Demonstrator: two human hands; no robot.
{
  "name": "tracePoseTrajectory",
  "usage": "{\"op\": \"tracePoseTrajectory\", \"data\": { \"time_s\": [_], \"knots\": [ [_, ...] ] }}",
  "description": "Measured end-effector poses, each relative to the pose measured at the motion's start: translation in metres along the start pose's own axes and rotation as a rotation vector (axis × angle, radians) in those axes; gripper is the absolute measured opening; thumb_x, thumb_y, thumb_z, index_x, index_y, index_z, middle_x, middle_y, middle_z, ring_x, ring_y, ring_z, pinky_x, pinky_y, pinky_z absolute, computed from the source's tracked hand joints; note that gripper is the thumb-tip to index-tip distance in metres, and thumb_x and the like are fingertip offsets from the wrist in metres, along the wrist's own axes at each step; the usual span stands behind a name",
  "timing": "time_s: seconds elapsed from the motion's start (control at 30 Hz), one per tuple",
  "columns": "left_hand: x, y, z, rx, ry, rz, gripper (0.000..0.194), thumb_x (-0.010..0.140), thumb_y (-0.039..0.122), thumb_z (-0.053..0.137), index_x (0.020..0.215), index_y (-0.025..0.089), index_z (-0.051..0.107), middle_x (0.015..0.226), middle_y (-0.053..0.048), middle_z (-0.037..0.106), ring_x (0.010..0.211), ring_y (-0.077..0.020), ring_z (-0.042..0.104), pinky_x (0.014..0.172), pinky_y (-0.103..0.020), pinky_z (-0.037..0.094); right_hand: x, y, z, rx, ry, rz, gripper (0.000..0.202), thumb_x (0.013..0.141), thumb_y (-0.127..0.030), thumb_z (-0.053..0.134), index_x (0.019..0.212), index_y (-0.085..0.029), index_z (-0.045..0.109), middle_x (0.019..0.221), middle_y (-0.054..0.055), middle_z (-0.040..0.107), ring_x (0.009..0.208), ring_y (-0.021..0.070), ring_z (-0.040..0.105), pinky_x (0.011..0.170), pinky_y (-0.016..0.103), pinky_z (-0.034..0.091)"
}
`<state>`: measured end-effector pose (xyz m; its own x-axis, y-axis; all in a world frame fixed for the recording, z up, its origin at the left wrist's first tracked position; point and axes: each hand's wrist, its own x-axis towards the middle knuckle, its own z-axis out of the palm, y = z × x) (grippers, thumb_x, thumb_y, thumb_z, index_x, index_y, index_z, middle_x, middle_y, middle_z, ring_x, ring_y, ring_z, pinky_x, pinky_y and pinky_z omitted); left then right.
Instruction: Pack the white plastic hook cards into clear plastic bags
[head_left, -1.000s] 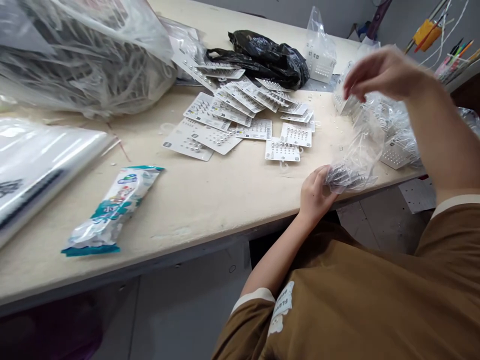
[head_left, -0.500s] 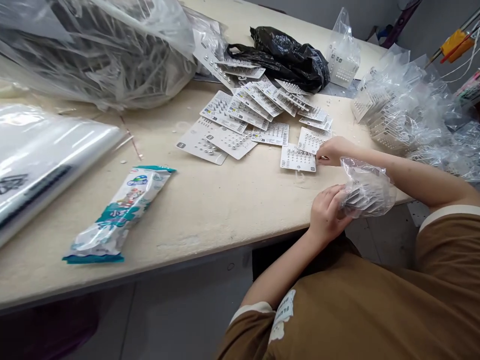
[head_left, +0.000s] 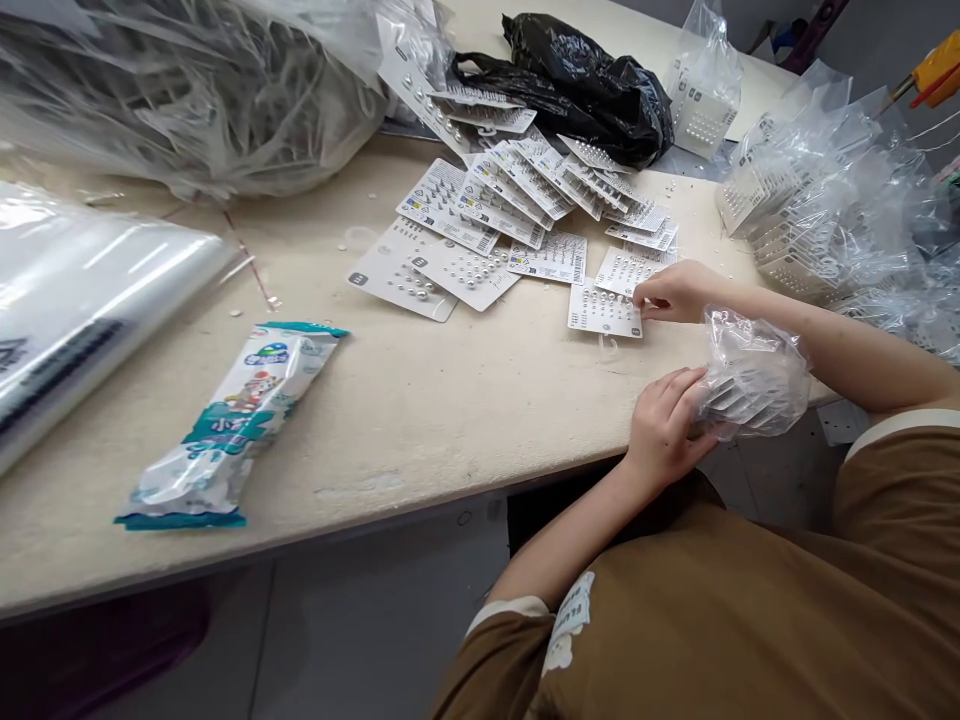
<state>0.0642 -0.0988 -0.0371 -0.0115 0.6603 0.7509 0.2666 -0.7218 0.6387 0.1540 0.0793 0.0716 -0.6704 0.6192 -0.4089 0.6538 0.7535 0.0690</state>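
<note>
My left hand (head_left: pixel 667 425) is wrapped round the open end of a clear plastic bag (head_left: pixel 757 375) with several cards inside, at the table's front edge. Farther up, my right hand (head_left: pixel 679 290) has its fingers pinched at the right edge of a white card with pearl-like beads (head_left: pixel 626 275). Another beaded card (head_left: pixel 604 312) lies just below it, close to the fingertips. To the left, more cards are fanned out in an overlapping pile (head_left: pixel 510 195), some showing beads and some showing printed backs.
A teal and white snack packet (head_left: pixel 232 430) lies on the table (head_left: pixel 420 410). Large plastic bags (head_left: pixel 195 100) and clear film (head_left: pixel 90 310) are at the left. A black bag (head_left: pixel 592 90) and a bagged card stack (head_left: pixel 701 105) stand behind. Filled clear bags (head_left: pixel 832 220) are heaped at the right.
The view has shifted slightly, so the table items sit a little differently in the picture. Both hands keep nearly the same places relative to the bag and cards.
</note>
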Motion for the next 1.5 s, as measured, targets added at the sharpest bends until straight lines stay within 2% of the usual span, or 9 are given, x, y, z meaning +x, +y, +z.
{"op": "tracePoseTrajectory", "data": {
  "time_s": [0.13, 0.43, 0.67, 0.77, 0.9, 1.0, 1.1, 1.23, 1.5],
  "knots": [
    [0.000, 0.000, 0.000, -0.002, -0.006, -0.010, 0.050, 0.090, 0.041, 0.069, 0.132, 0.020, 0.051, 0.119, -0.015, 0.071, 0.113, -0.0274, 0.069, 0.090, -0.039, 0.057, -0.001, 0.000, -0.002, 0.087, 0.071, -0.032, 0.033, 0.096, -0.034, 0.046, 0.118, -0.023, 0.069, 0.075, 0.001, 0.068, 0.065, 0.0136, 0.053, 0.067, 0.028, 0.040],
    [0.000, 0.000, 0.000, 0.004, -0.007, -0.007, 0.048, 0.092, 0.043, 0.068, 0.130, 0.020, 0.051, 0.119, -0.015, 0.071, 0.113, -0.0273, 0.069, 0.089, -0.039, 0.057, 0.009, -0.002, 0.006, -0.022, 0.111, -0.149, 0.030, 0.097, -0.033, 0.044, 0.098, -0.021, 0.071, 0.079, 0.003, 0.071, 0.065, 0.0130, 0.051, 0.063, 0.028, 0.034],
    [-0.001, -0.001, 0.000, 0.021, -0.019, -0.007, 0.046, 0.091, 0.042, 0.068, 0.127, 0.018, 0.054, 0.118, -0.015, 0.072, 0.113, -0.0278, 0.069, 0.090, -0.040, 0.058, -0.003, -0.002, -0.007, 0.433, 0.459, -0.126, 0.031, 0.096, -0.043, 0.051, 0.093, -0.019, 0.069, 0.066, 0.000, 0.062, 0.057, 0.0088, 0.045, 0.058, 0.027, 0.040],
    [-0.002, -0.001, 0.001, 0.027, -0.012, 0.005, 0.045, 0.091, 0.041, 0.067, 0.127, 0.018, 0.054, 0.118, -0.016, 0.071, 0.113, -0.0281, 0.068, 0.089, -0.040, 0.057, -0.002, -0.012, -0.003, 0.471, 0.373, -0.295, 0.033, 0.098, -0.045, 0.051, 0.098, -0.018, 0.070, 0.069, 0.001, 0.065, 0.057, 0.0082, 0.048, 0.057, 0.026, 0.040],
    [-0.001, -0.001, 0.002, 0.014, -0.001, 0.015, 0.045, 0.090, 0.039, 0.068, 0.125, 0.016, 0.055, 0.116, -0.017, 0.071, 0.112, -0.0292, 0.068, 0.087, -0.041, 0.057, 0.006, -0.025, 0.012, 0.168, 0.157, -0.482, 0.025, 0.100, -0.037, 0.052, 0.097, -0.020, 0.070, 0.081, 0.002, 0.069, 0.069, 0.0109, 0.055, 0.061, 0.028, 0.037],
    [-0.001, -0.001, 0.002, 0.020, 0.002, 0.019, 0.044, 0.090, 0.040, 0.067, 0.125, 0.015, 0.055, 0.115, -0.016, 0.071, 0.111, -0.0288, 0.068, 0.087, -0.040, 0.057, 0.013, -0.028, 0.012, 0.011, 0.209, -0.542, 0.027, 0.104, -0.035, 0.045, 0.103, -0.021, 0.068, 0.088, 0.003, 0.068, 0.077, 0.0131, 0.056, 0.064, 0.028, 0.037],
    [0.000, -0.001, 0.002, 0.033, 0.007, 0.028, 0.044, 0.091, 0.041, 0.066, 0.124, 0.014, 0.055, 0.114, -0.016, 0.071, 0.110, -0.0289, 0.068, 0.086, -0.040, 0.057, 0.019, -0.028, 0.006, -0.098, 0.340, -0.601, 0.029, 0.105, -0.024, 0.038, 0.119, -0.023, 0.064, 0.119, 0.006, 0.067, 0.106, 0.0182, 0.057, 0.082, 0.033, 0.044],
    [0.001, -0.001, 0.002, 0.048, 0.018, 0.029, 0.043, 0.091, 0.043, 0.066, 0.121, 0.014, 0.055, 0.111, -0.016, 0.072, 0.106, -0.0285, 0.068, 0.085, -0.039, 0.057, 0.027, -0.035, 0.002, -0.229, 0.287, -0.689, 0.026, 0.102, -0.018, 0.047, 0.119, -0.023, 0.065, 0.151, 0.002, 0.051, 0.141, 0.0264, 0.037, 0.111, 0.046, 0.034],
    [0.000, 0.000, -0.001, 0.069, -0.009, 0.018, 0.039, 0.092, 0.039, 0.065, 0.120, 0.014, 0.056, 0.111, -0.016, 0.072, 0.106, -0.0292, 0.069, 0.086, -0.040, 0.057, 0.031, -0.056, -0.012, -0.379, 0.185, -0.715, 0.023, 0.098, -0.012, 0.047, 0.086, -0.020, 0.065, 0.129, 0.000, 0.064, 0.126, 0.0218, 0.048, 0.112, 0.041, 0.036]
  ]
}}
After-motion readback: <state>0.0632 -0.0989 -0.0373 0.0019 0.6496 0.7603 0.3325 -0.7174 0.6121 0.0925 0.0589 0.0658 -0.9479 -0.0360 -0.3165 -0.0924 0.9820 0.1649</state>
